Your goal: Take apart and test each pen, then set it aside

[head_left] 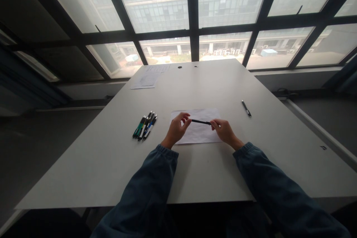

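Tall dark-framed windows fill the wall beyond a pale grey tabletop (251, 163), showing hazy office buildings and a courtyard outside. Near the middle of the tabletop lies one white sheet of paper (199, 134), and above it both hands hold one dark pen (200, 121) level, sideways to the person. The left hand (177, 128) pinches the pen's left end between thumb and fingertips; the right hand (224, 131) closes its fingers narrowly on the right end. Both arms wear dark blue sleeves (150, 186) with gathered cuffs. Toward the left edge, just left of the sheet, a bunch of pens (145, 126) lies side by side, about five or six, with green, blue, white and black barrels; the exact count cannot be told. One single black pen (246, 108) lies apart toward the right edge. At the far edge rest printed papers (149, 78), their writing too small to read, and two small dark holes (180, 67) sit in the tabletop there.
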`<state>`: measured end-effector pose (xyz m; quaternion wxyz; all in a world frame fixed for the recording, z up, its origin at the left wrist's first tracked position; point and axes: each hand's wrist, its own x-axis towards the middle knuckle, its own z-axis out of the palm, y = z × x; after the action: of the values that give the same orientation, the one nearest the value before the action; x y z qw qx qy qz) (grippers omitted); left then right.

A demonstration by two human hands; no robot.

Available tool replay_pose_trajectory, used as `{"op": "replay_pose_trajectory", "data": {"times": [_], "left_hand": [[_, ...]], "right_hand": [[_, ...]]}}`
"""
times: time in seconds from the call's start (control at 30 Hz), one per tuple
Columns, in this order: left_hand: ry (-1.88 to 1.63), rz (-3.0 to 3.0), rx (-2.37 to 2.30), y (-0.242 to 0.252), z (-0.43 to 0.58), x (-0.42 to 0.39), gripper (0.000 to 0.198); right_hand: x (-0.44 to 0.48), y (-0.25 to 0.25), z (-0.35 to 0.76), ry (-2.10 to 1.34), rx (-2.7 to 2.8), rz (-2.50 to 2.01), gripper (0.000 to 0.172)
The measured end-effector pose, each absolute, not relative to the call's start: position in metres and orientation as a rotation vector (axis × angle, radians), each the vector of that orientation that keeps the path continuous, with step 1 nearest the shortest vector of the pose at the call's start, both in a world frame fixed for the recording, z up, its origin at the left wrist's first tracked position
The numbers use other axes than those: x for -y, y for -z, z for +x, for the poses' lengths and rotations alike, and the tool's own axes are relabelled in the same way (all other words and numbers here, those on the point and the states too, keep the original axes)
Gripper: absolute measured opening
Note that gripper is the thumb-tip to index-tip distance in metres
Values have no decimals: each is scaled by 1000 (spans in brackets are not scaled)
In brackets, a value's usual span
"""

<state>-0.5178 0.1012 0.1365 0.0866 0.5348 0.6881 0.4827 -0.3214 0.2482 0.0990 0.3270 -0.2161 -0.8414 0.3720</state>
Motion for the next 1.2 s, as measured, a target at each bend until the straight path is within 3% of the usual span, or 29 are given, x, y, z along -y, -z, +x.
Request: {"op": "replay_pose_trajectory", "data": {"times": [0.17, 0.37, 0.67, 1.2], "left_hand": [[-1332, 1621, -2159, -136, -518, -100, 39], [-1419, 1636, -2042, -134, -518, -102, 20], [-1381, 1535, -2112, -136, -518, -102, 34], [-1470, 1636, -2075, -138, -513, -99, 26]], "right_hand": [[-247, -100, -322, -980, 2204, -557, 44], [-248, -100, -320, -979, 2205, -568, 44], [-248, -101, -321, -980, 2207, -565, 44], [-251, -99, -320, -1150, 2153, -584, 48]]}}
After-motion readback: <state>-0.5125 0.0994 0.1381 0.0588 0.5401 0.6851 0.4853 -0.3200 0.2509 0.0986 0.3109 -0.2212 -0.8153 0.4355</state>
